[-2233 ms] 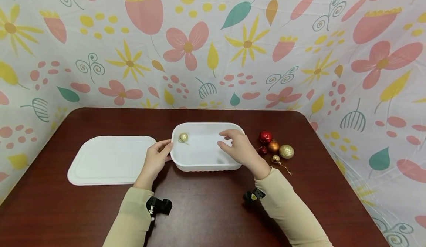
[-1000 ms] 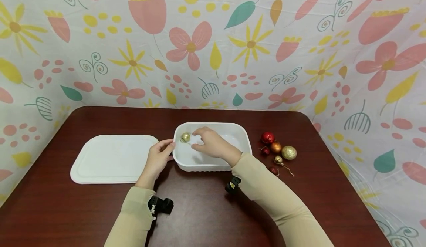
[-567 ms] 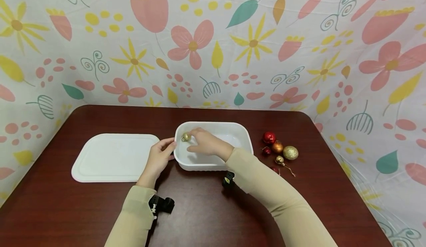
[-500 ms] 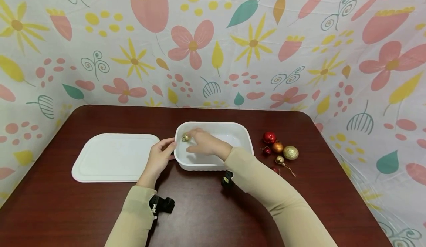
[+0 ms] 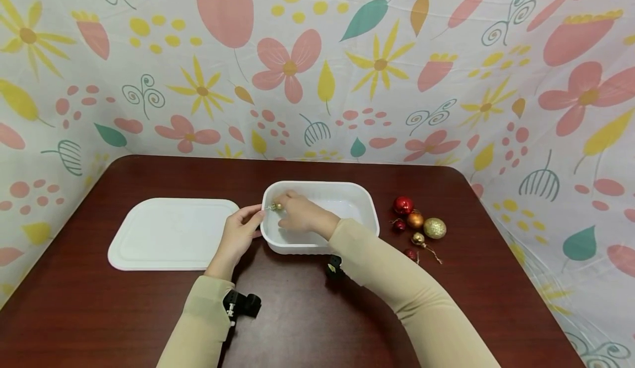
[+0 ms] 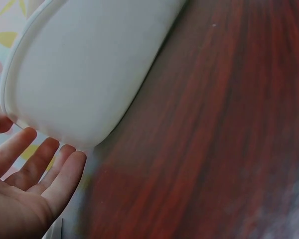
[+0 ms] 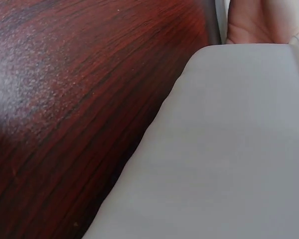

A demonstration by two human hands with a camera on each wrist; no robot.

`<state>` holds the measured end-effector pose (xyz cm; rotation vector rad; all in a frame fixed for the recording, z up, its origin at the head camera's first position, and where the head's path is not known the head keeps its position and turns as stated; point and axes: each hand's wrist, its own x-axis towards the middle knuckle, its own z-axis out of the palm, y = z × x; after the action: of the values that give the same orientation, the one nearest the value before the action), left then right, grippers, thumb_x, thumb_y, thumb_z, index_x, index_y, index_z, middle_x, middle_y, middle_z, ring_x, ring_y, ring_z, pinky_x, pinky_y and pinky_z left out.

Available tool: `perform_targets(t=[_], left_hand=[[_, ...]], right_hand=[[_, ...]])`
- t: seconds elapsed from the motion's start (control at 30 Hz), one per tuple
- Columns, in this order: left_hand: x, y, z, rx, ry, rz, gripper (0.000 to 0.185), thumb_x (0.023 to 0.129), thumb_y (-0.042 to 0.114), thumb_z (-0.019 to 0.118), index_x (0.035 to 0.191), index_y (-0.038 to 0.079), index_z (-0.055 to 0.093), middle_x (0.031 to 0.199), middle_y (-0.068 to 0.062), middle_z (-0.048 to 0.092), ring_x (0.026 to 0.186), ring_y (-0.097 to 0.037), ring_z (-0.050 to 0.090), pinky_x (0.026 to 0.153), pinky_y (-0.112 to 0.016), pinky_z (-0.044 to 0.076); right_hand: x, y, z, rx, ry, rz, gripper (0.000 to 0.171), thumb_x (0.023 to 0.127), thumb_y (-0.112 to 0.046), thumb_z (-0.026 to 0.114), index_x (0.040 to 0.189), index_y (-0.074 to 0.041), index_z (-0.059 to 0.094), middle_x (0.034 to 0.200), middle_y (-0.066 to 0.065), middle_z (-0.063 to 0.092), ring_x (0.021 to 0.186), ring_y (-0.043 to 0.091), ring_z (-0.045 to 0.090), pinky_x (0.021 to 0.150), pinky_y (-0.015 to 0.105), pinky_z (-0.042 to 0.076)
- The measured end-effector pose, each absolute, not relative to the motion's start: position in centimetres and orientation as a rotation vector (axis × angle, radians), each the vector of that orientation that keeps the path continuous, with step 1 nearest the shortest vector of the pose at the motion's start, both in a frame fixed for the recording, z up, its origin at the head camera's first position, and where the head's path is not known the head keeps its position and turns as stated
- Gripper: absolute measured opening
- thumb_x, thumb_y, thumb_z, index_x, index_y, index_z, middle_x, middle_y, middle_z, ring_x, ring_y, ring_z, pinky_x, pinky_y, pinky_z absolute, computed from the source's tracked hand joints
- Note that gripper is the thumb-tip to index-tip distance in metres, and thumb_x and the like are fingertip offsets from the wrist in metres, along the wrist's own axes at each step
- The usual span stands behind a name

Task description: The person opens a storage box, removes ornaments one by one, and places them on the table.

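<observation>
My right hand (image 5: 297,216) pinches the small shiny gold bauble (image 5: 278,206) inside the smooth white tub (image 5: 364,203); left hand (image 5: 241,233), fingers relaxed, steadies its rounded rim.

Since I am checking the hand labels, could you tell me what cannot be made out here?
- Right hand grip on the small gold bauble: head view, fingers cover it.
- The bauble: absent from both wrist views, hidden by the white tub wall.
- Left hand: cut off by the left wrist frame edge.

Gold bauble (image 5: 275,206) mostly hidden under right hand (image 5: 297,214), its grip unclear, white tub (image 5: 369,214) cut off in both wrist views
</observation>
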<state>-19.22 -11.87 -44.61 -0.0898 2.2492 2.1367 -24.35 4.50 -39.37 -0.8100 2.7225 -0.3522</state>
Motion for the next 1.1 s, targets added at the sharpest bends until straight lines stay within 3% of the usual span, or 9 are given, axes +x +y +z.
perform_targets(t=[0.2, 0.43, 0.6, 0.7, 0.9, 1.1], left_hand=[[-19.26, -11.84, -44.59, -0.103, 2.255, 2.138, 0.033, 0.095, 0.015, 0.055, 0.125, 0.001, 0.058, 0.122, -0.022, 0.059, 0.105, -0.027, 0.060, 0.072, -0.023, 0.059], [-19.19, -11.85, -44.59, -0.101, 2.246, 2.146, 0.033, 0.095, 0.014, 0.055, 0.125, 0.000, 0.058, 0.122, -0.022, 0.059, 0.104, -0.027, 0.060, 0.071, -0.023, 0.059], [-19.24, -11.88, -44.65, -0.108, 2.258, 2.138, 0.034, 0.095, 0.014, 0.055, 0.126, 0.000, 0.057, 0.121, -0.023, 0.059, 0.104, -0.028, 0.061, 0.071, -0.021, 0.058], [-19.24, -11.88, -44.61, -0.122, 2.272, 2.130, 0.034, 0.095, 0.014, 0.055, 0.126, 0.000, 0.058, 0.120, -0.024, 0.060, 0.104, -0.028, 0.061, 0.070, -0.020, 0.058], [-19.16, -11.90, -44.44, -0.123, 2.282, 2.117, 0.034, 0.095, 0.016, 0.055, 0.125, 0.000, 0.058, 0.120, -0.023, 0.060, 0.104, -0.027, 0.061, 0.071, -0.022, 0.059], [-19.17, -11.89, -44.40, -0.113, 2.277, 2.105, 0.034, 0.095, 0.016, 0.055, 0.126, 0.002, 0.058, 0.121, -0.021, 0.060, 0.105, -0.029, 0.061, 0.072, -0.023, 0.059]], right_hand=[[-24.23, 4.56, -39.40, -0.775, 2.792, -0.273, 0.047, 0.088, -0.020, 0.064, 0.132, -0.010, 0.050, 0.130, 0.009, 0.051, 0.117, 0.026, 0.054, 0.100, 0.036, 0.048], [-24.36, 4.49, -39.51, -0.812, 2.848, -0.302, 0.021, 0.086, -0.011, 0.064, 0.106, -0.006, 0.060, 0.102, 0.006, 0.063, 0.096, 0.021, 0.059, 0.085, 0.033, 0.052], [-24.35, 4.42, -39.47, -0.809, 2.891, -0.266, 0.008, 0.089, -0.014, 0.064, 0.093, -0.008, 0.061, 0.090, 0.005, 0.063, 0.083, 0.018, 0.058, 0.071, 0.030, 0.052], [-24.27, 4.38, -39.39, -0.795, 2.885, -0.251, 0.014, 0.088, -0.014, 0.064, 0.100, -0.007, 0.063, 0.097, 0.007, 0.065, 0.088, 0.019, 0.060, 0.073, 0.031, 0.054], [-24.19, 4.27, -39.32, -0.815, 2.786, -0.234, 0.045, 0.086, -0.016, 0.066, 0.130, -0.009, 0.056, 0.128, 0.007, 0.060, 0.116, 0.021, 0.055, 0.097, 0.034, 0.050], [-24.20, 3.97, -39.36, -0.900, 2.710, -0.269, 0.048, 0.084, -0.020, 0.069, 0.129, -0.009, 0.057, 0.124, 0.006, 0.061, 0.110, 0.018, 0.055, 0.097, 0.032, 0.048]])
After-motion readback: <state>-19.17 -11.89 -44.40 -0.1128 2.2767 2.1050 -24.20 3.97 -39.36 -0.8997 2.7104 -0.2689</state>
